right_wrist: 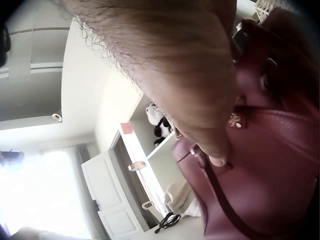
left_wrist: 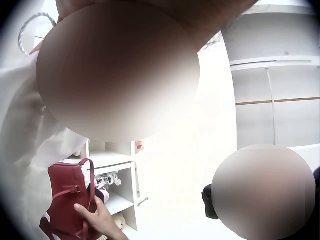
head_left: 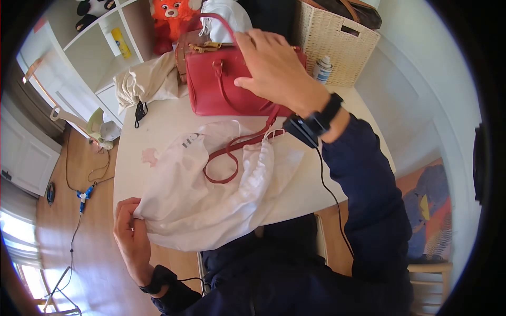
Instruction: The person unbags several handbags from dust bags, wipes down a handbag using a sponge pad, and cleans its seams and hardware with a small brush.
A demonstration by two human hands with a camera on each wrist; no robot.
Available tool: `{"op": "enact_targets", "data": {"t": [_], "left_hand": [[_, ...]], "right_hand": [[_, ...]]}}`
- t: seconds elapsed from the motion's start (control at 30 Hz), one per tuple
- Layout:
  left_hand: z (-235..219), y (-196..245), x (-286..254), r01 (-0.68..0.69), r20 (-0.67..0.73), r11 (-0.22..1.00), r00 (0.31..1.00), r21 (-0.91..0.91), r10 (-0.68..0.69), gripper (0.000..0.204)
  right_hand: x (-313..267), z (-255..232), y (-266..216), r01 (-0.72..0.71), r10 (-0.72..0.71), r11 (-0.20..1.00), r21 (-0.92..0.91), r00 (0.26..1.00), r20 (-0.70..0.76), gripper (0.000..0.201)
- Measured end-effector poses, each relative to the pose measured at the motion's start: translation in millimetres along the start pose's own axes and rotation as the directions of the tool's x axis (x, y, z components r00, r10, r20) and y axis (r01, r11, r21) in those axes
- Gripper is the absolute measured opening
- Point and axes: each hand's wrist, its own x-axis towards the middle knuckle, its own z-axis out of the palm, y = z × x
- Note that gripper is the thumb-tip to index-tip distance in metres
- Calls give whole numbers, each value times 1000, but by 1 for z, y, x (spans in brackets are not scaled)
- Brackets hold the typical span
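Observation:
A red handbag (head_left: 205,84) stands upright on the table, one handle arching above it and the other hanging down its front. My right hand (head_left: 274,66) reaches across its top with the fingers extended and the thumb spread over the front. In the right wrist view the thumb lies close against the red leather (right_wrist: 260,175). The bag's red strap (head_left: 224,180) trails forward onto a thin white drawstring dust bag (head_left: 184,210), spread over the table and past its front edge. At the near left corner, my left hand (head_left: 130,231) pinches the dust bag's edge between thumb and fingers.
A beige cloth pouch (head_left: 147,84) with a black cord lies left of the handbag, beside a brown bag. Behind stand a red plush toy (head_left: 174,21) and a woven basket (head_left: 332,42). A spray can (head_left: 322,69) stands at right. White shelves (head_left: 95,52) border the table's left.

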Motion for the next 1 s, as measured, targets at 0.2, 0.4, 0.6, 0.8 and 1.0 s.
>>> {"op": "enact_targets", "data": {"t": [0.2,0.4,0.6,0.8,1.0], "left_hand": [[5,26,-3,58,110,997,992,51,-63,30],[7,24,-4,-106,320,976,946,188,41,76],[16,32,-2,-285,531,939,835,193,144,106],[32,35,-6,-290,501,917,857,274,122,91],[23,38,-6,-244,514,949,850,197,112,51]], "right_hand": [[-45,-46,-51,135,-140,919,370,990,-13,33],[-96,6,-73,47,-221,892,449,912,345,23],[-84,-7,-66,-60,-150,884,465,903,402,7],[-55,-31,-43,-238,111,750,617,965,237,12],[-20,-18,-28,-194,489,655,730,846,-214,15]]}}
